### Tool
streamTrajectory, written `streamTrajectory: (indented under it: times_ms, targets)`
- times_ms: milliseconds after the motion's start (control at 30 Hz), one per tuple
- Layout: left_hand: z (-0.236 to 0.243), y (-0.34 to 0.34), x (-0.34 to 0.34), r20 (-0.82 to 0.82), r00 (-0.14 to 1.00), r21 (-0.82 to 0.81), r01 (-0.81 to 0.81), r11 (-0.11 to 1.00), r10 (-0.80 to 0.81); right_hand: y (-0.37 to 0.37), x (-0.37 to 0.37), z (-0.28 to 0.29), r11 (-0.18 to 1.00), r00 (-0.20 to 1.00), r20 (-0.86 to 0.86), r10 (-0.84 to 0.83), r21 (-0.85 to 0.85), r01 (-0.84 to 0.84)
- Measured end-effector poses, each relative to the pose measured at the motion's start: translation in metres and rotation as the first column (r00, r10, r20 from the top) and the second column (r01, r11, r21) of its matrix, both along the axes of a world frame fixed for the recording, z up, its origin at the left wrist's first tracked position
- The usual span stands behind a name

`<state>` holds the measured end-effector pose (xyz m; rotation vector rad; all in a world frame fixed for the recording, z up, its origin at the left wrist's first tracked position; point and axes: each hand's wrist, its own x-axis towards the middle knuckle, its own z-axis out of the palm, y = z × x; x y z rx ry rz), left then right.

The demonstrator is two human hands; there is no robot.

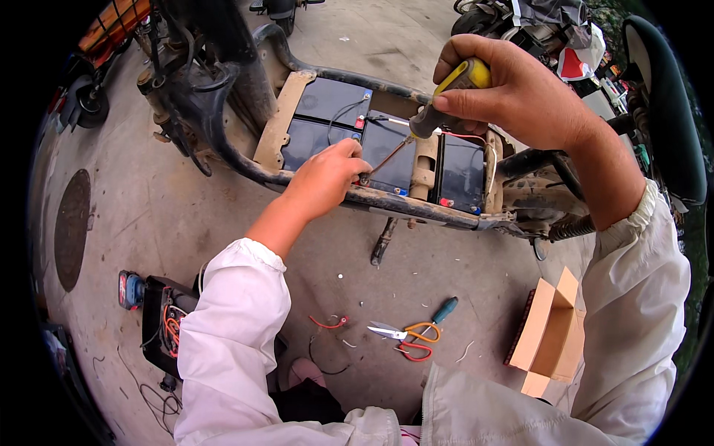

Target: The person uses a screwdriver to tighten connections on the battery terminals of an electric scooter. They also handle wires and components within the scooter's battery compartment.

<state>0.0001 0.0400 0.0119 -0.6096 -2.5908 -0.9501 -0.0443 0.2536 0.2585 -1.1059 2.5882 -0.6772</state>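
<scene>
The right hand point(520, 89) is clamped round the yellow-and-grey handle of a screwdriver point(439, 100), whose shaft slants down toward the left hand point(327, 175). That hand's fingers pinch at a battery terminal point(364, 178), hiding the tip. Black batteries point(387, 145) sit beneath both hands; scissors point(407, 336) lie well below on the concrete.

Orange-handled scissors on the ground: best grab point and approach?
Take the scissors by the orange handle loops, coming from above on the right end. They lie flat on the concrete, blades pointing left and slightly open; a green-handled tool lies close beside the loops.
</scene>
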Motion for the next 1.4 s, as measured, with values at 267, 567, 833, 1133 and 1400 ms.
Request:
streamTrajectory:
  times_ms: [267, 567, 833, 1133, 1400]
  targets:
    - [0.006, -0.010, -0.017, 0.040, 0.992, -0.112, 0.127, 0.985, -0.124, -0.036, 0.007, 0.020, 0.978, 0.996, -0.020, 0.092, 0.189, -0.086]
    - [0.000, -0.011, -0.023, 0.062, 0.982, 0.034, 0.177, 0.984, -0.179, -0.058, 0.015, 0.047, 0.936, 0.997, -0.049, 0.058, 0.350, -0.038]
    - [-0.001, -0.009, -0.022, 0.061, 0.986, 0.045, 0.154, 0.987, -0.157, -0.042, 0.004, 0.024, 0.976, 0.998, -0.015, 0.069, 0.209, -0.064]
    - [0.000, -0.009, -0.022, 0.071, 0.985, 0.042, 0.156, 0.987, -0.158, -0.039, 0.009, 0.021, 0.973, 0.986, 0.032, 0.166, 0.159, -0.169]
    - [0.001, -0.011, -0.024, 0.096, 0.979, 0.017, 0.180, 0.984, -0.181, -0.046, 0.016, 0.029, 0.936, 0.963, 0.011, 0.269, 0.232, -0.264]
